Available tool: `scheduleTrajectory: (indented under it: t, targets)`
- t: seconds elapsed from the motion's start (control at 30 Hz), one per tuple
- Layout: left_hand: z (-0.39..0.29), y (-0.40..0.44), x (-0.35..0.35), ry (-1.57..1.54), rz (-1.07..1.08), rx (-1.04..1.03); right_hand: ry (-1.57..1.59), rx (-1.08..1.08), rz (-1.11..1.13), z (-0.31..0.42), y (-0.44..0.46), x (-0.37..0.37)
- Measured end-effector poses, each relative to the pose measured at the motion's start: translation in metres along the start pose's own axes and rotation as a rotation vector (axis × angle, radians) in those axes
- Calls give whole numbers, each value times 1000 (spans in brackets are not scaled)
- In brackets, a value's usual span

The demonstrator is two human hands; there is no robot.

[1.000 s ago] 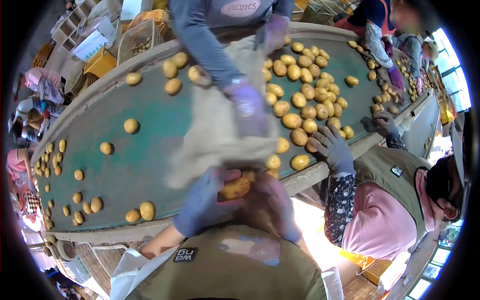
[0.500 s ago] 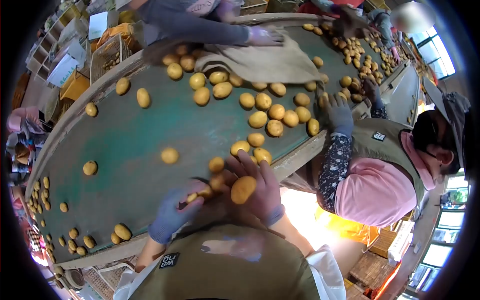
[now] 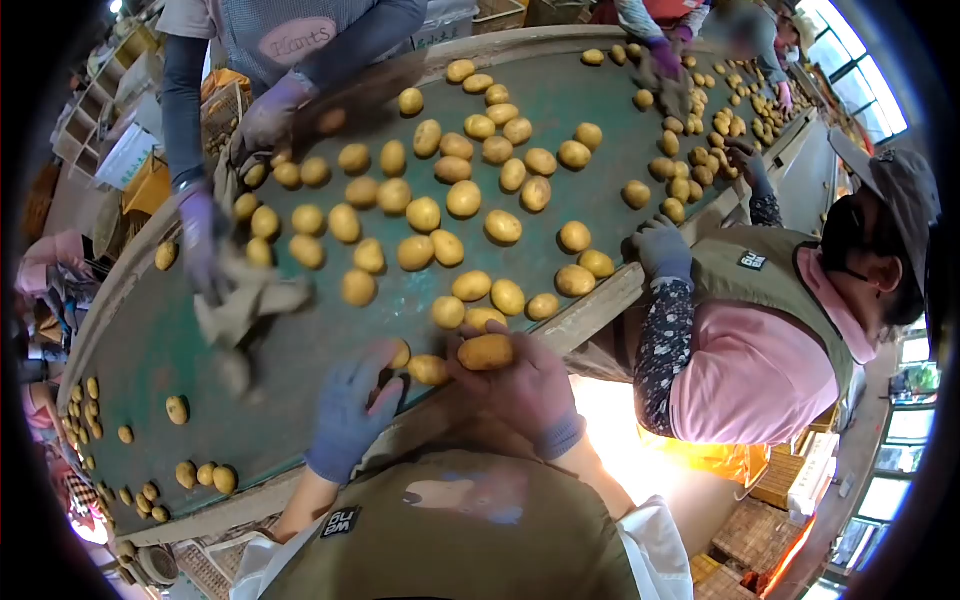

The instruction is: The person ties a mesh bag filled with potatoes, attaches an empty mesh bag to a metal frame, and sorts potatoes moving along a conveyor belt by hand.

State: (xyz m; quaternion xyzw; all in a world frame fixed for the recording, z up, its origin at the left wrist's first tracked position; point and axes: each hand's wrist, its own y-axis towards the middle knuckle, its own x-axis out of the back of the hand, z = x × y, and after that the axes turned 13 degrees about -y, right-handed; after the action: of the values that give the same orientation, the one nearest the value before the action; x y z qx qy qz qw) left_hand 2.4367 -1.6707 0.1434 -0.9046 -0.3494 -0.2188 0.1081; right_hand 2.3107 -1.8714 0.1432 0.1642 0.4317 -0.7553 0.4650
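My left hand (image 3: 352, 405), in a blue-grey glove, is at the near edge of the green belt (image 3: 350, 330). Its thumb and fingers are apart, with a small potato (image 3: 400, 354) by the fingertips. My right hand (image 3: 535, 395), in a similar glove, has its fingers curled around a brownish oval potato (image 3: 485, 352). Another potato (image 3: 428, 369) lies between my two hands. Just beyond my right hand are several yellow potatoes (image 3: 508, 297). The undersides of my right fingers are partly hidden.
Across the belt, a gloved co-worker (image 3: 300, 60) handles a grey cloth (image 3: 250, 300), blurred. At right, another co-worker's gloved hand (image 3: 662, 250) rests near the wooden side rail (image 3: 590, 310). Potatoes spread over the belt's middle and far end. More people stand farther along.
The co-worker opposite has swept the cloth to the left, uncovering many potatoes, now spread out. My right hand's potato has shifted up toward the fingers. My left hand has moved slightly, thumb still apart.
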Motion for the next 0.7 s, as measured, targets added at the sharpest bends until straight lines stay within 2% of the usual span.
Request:
scheduleTrajectory:
  t: [0.03,0.1,0.23,0.3,0.33,0.4,0.43,0.5,0.63,0.7]
  targets:
    - [-3,3,-2,1,-2,0,-75,20,-4,1,-1,-1]
    - [-8,10,-7,-19,-24,-133,-177,45,-11,4,-3,-2]
    - [-8,17,-9,-65,-11,-154,-193,106,-20,6,-2,-1]
    - [-7,14,-12,-37,-3,-154,5,127,39,4,0,3]
    - [-9,15,-12,-36,-4,-159,4,131,41,7,0,2]
    - [-15,19,-14,-88,-38,-213,449,-58,14,15,1,-4]
    - [-17,21,-13,-85,-45,-214,446,-60,21,15,0,-9]
    - [-22,25,-12,-178,-75,-214,37,194,-20,12,-2,-18]
    - [-26,37,-14,-238,-97,-292,-14,248,-130,10,10,-24]
    - [-23,39,-13,-149,-120,-383,-21,214,-162,9,15,-28]
